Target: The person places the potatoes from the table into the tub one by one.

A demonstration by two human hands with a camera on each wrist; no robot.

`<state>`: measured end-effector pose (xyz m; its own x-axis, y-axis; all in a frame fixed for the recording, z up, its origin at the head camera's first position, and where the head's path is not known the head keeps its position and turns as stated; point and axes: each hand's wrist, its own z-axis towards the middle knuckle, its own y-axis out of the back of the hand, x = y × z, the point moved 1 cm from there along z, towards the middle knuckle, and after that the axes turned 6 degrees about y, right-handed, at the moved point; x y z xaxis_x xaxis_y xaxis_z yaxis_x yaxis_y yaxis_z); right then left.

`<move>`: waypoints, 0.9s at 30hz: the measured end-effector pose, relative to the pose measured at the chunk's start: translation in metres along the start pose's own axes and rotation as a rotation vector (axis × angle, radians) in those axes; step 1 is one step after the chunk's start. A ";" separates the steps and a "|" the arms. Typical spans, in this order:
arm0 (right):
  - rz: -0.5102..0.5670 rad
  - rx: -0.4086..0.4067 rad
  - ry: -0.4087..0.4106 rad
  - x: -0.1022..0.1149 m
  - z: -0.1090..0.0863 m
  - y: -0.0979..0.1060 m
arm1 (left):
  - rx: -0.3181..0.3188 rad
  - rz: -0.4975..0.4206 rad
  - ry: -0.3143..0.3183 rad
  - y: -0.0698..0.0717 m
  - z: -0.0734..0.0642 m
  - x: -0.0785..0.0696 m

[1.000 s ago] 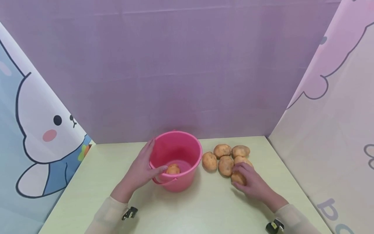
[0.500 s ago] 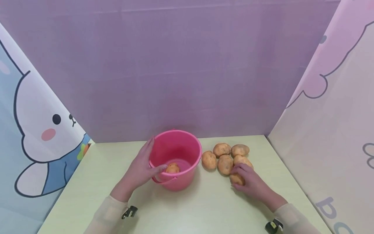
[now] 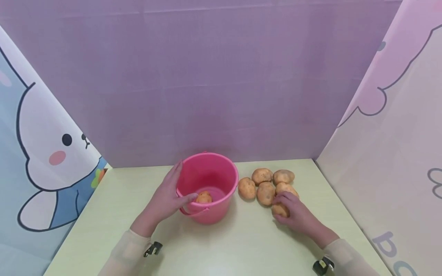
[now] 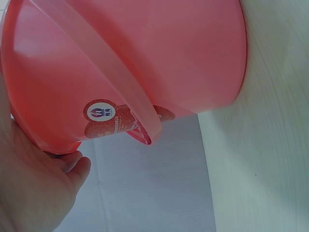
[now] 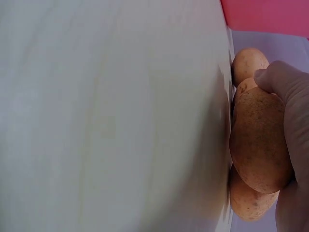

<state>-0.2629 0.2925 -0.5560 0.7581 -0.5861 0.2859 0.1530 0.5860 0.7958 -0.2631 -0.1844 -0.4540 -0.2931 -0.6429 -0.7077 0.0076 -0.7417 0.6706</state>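
Observation:
A pink bucket (image 3: 212, 214) stands upright on the table, its handle (image 4: 104, 55) hanging down along the outside. My left hand (image 3: 167, 197) holds the bucket by its left rim, the thumb laid over the near edge. Inside, one potato (image 3: 204, 197) lies on the bottom. To the right, my right hand (image 3: 295, 212) grips the nearest potato (image 5: 260, 140) of a group, with the thumb on one side and fingers over the top. That potato is low at the table, close against its neighbours, and partly covered by the hand.
Several other potatoes (image 3: 266, 194) lie together just right of the bucket. Behind the pale table (image 3: 221, 253) rises a purple cloth wall (image 3: 221, 84). Printed panels stand at the left, with a rabbit (image 3: 51, 153), and at the right.

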 end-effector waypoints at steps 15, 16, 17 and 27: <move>0.055 0.001 -0.047 0.003 0.010 0.008 | 0.004 0.027 0.009 0.001 0.000 0.000; 0.056 -0.002 -0.045 0.003 0.011 0.009 | 0.004 0.029 0.010 0.001 0.000 0.000; 0.060 -0.006 -0.041 0.002 0.012 0.009 | 0.004 0.034 0.010 0.001 0.000 0.000; 0.108 -0.026 -0.034 0.003 0.020 0.014 | -0.002 0.015 -0.011 0.002 -0.001 -0.003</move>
<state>-0.2711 0.2883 -0.5335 0.7488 -0.5376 0.3876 0.0883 0.6605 0.7456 -0.2612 -0.1844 -0.4510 -0.3033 -0.6515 -0.6954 0.0143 -0.7328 0.6803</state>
